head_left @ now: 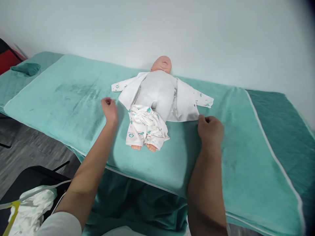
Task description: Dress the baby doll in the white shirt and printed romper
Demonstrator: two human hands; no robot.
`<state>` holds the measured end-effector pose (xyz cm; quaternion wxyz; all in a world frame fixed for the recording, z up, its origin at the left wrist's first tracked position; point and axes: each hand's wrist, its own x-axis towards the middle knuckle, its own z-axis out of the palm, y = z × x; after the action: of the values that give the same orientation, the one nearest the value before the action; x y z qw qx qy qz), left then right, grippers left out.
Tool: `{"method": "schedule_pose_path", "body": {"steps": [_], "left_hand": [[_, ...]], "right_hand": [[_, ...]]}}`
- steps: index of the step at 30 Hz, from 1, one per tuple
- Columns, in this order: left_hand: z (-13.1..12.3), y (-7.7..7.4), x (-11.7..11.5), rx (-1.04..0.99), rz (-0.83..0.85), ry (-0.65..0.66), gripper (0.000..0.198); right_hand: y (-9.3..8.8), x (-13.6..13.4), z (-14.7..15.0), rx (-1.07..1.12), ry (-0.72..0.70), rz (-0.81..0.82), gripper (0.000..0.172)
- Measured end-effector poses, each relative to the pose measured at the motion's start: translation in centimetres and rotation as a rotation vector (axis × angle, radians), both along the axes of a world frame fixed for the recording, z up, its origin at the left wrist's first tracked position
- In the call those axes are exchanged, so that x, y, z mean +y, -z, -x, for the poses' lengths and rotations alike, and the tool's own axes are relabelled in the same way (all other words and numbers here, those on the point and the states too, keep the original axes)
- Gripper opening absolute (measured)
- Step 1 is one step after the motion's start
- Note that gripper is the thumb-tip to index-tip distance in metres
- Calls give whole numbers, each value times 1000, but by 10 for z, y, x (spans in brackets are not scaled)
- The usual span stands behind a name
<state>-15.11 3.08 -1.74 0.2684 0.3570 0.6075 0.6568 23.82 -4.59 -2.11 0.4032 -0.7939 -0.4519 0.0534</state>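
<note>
A baby doll (162, 64) lies on its back, its head toward the wall and its feet toward me. Its white printed baby shirt (185, 101) is spread open, with the sleeves stretched out to both sides, baring a white cloth body. Printed baby trousers (147, 127) are bunched around the lower legs, and the feet stick out below. My right hand (211, 129) is closed, pinching the lower corner of the shirt's right flap. Beside the left flap and apart from it, my left hand (109, 110) is curled closed with nothing visible in it.
The doll rests on a bed with a green cover (81, 98) against a pale wall (197, 39). At the lower left, crumpled white cloth (34, 208) lies on a black chair (36, 173), with a yellow and white strap across it. A red and black object (8, 59) stands far left.
</note>
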Motion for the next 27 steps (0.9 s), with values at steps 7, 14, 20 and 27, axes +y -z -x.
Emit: {"method": "schedule_pose_path", "body": {"steps": [7, 14, 20, 27], "left_hand": [[-16, -8, -28, 38, 38, 649, 14], [-7, -13, -36, -46, 138, 958, 16], [3, -23, -41, 7, 91, 1258, 19], [10, -24, -48, 89, 112, 1385, 33]], "right_hand": [[-23, -19, 84, 330, -795, 1, 29], [-28, -26, 74, 440, -1054, 49, 27], [-22, -30, 79, 430, -1082, -23, 22], [-6, -34, 96, 269, -890, -255, 19]]}}
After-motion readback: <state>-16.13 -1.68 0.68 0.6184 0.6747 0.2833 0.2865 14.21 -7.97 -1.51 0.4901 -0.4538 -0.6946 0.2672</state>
